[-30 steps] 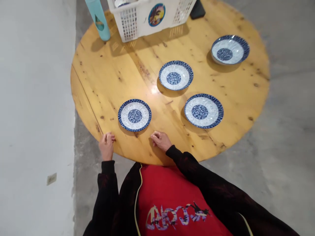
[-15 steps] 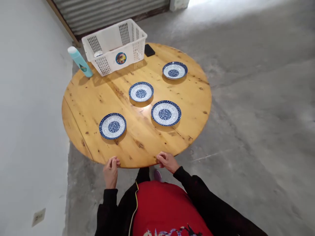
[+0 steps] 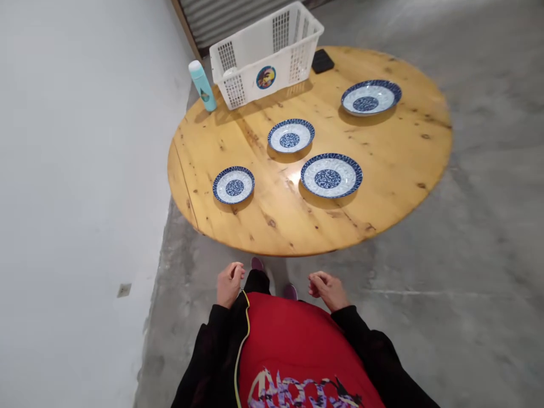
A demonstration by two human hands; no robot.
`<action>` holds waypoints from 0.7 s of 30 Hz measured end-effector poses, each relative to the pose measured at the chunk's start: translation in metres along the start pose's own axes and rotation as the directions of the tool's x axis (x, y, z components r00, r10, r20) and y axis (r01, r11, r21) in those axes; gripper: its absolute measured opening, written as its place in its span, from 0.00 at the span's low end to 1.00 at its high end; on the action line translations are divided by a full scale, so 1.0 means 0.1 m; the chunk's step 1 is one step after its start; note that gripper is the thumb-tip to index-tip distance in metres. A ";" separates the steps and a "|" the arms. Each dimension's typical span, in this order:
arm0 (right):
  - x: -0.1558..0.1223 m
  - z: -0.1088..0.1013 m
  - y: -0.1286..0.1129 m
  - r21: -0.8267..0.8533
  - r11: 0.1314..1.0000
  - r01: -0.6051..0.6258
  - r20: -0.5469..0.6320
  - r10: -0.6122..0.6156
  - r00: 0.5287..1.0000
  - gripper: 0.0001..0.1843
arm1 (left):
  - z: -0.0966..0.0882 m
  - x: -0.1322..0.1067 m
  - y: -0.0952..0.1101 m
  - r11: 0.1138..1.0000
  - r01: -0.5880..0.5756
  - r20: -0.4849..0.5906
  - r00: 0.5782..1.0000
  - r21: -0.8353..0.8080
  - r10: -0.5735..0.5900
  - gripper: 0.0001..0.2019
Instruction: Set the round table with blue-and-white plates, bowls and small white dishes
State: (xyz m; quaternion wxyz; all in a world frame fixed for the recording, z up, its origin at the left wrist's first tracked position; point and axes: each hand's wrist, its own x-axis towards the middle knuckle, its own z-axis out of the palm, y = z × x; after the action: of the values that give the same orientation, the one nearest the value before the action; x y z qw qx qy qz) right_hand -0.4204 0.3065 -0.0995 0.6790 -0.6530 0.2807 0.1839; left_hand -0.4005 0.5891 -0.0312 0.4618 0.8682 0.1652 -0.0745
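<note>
My left hand [image 3: 230, 284] is loosely curled in front of my body, just short of the table's near edge, with nothing visible in it. To its right, my right hand [image 3: 328, 290] hangs over the floor, also curled into a loose fist and apart from the table. Several blue-and-white patterned plates lie apart on the round wooden table [image 3: 399, 164]. Nearest my left hand is the left plate [image 3: 233, 185]. A bigger-looking plate [image 3: 331, 175] sits in front at the right. Behind these are a middle plate [image 3: 291, 136] and a far-right plate [image 3: 371, 97].
At the table's back stands a white plastic basket [image 3: 278, 65] with a round sticker and a white item partly visible inside. A light-blue bottle [image 3: 203, 86] is left of it, a flat black object [image 3: 322, 60] right. A white wall [image 3: 85, 170] runs along the left.
Both hands have drawn back from the table's near edge and now hang in front of my body. My view has shifted, moving the table up and right; the plates keep their arrangement.
</note>
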 end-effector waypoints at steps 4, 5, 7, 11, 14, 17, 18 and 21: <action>0.00 0.21 -0.08 -0.054 0.997 0.059 0.053 -0.056 0.997 0.20 | -0.08 0.07 -0.08 1.000 -0.022 0.020 1.000 -0.012 0.022 0.15; 0.01 0.26 -0.10 -0.064 0.995 0.073 0.052 -0.069 0.996 0.20 | -0.10 0.12 -0.10 0.999 -0.035 0.028 0.999 -0.015 0.035 0.15; 0.04 0.38 -0.13 -0.063 0.994 0.093 0.033 -0.091 0.995 0.20 | -0.17 0.23 -0.14 0.998 -0.061 0.044 0.997 -0.016 0.061 0.16; 0.10 0.81 -0.21 -0.030 0.992 0.125 -0.019 -0.126 0.992 0.21 | -0.51 0.49 -0.34 0.994 -0.106 0.078 0.991 -0.002 0.106 0.17; 0.16 1.32 -0.29 0.007 0.988 0.152 -0.069 -0.151 0.986 0.23 | -0.94 0.70 -0.60 0.993 -0.117 0.076 0.990 0.011 0.116 0.18; 0.21 1.88 -0.37 0.046 0.981 0.188 -0.123 -0.181 0.976 0.26 | -1.44 0.95 -0.84 0.994 -0.102 0.027 0.994 0.025 0.101 0.18; 0.23 2.05 -0.39 0.055 0.978 0.201 -0.142 -0.191 0.971 0.26 | -1.59 1.04 -0.90 0.994 -0.099 0.013 0.995 0.035 0.098 0.18; 0.28 2.48 -0.44 0.066 0.969 0.239 -0.215 -0.220 0.952 0.28 | -1.97 1.36 -0.99 0.991 -0.122 0.021 0.992 0.062 0.121 0.18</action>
State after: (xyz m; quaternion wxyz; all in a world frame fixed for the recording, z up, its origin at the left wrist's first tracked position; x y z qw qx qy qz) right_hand -0.3368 0.5456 -0.0848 0.6922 -0.6648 0.2800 0.0220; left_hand -0.3131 0.8331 -0.0356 0.4394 0.8901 0.1056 -0.0590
